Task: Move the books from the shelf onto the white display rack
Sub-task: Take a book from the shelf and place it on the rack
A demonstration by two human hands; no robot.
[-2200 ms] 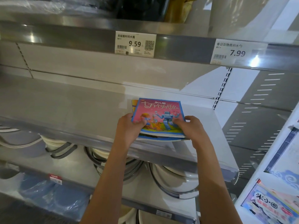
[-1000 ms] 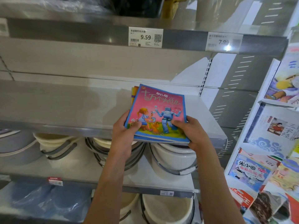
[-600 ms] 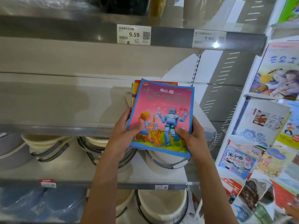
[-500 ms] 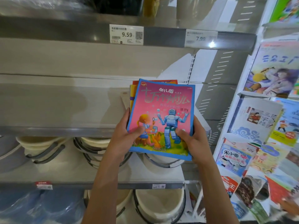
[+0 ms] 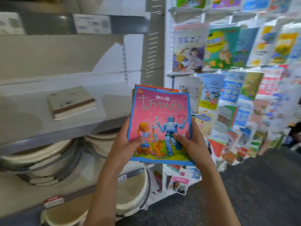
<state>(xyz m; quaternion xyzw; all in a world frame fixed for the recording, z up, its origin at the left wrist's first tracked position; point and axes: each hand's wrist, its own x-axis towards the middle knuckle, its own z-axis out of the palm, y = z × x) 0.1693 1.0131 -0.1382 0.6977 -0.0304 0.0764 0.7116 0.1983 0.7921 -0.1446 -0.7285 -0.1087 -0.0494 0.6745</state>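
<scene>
both hands hold a small stack of books (image 5: 158,126) upright in front of the chest, pink robot cover facing the camera and the long axis running up and down. the left hand (image 5: 125,144) grips the lower left edge with its thumb pressed on the cover, and the right hand (image 5: 190,144) grips the lower right edge the same way, fingers curled behind. at least one more cover, orange-edged, peeks out behind the top. the white display rack (image 5: 168,46) stands to the right and just beyond the stack, its tiers already crowded with covers, so the right hand is the nearer one. the grey shelf (image 5: 48,126) lies off to the left, with another book (image 5: 71,101) lying flat on it. the coming move looks like a carry rightward and forward, keeping the stack upright to drop it into a tier; which slot is free is hard to tell through the blur.
</scene>
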